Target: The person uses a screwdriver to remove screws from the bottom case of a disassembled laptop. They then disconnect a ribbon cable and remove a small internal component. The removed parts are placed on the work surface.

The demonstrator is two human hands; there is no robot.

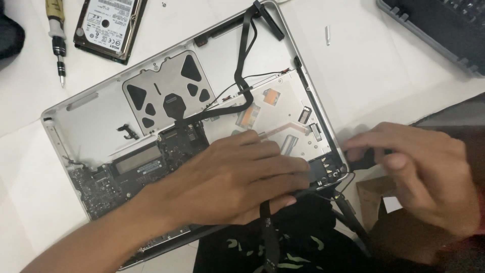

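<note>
Opened laptop (pixel 101 121) under left hand (pixel 237 177), right hand (pixel 424 172) beside.

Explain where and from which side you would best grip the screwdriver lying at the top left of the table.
Grip the screwdriver around its thick yellow-and-black handle, probably from above, fingers on its two long sides. It lies flat on the white surface, tip pointing toward the person, apart from the hard drive beside it.

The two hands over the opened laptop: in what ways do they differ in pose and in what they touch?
The left hand lies flat, palm down, inside the laptop case, fingers spread over the silver drive; the right hand is outside the case at its edge. The left hand grips nothing visible; the right hand pinches a small black tool. Both are bare.
</note>
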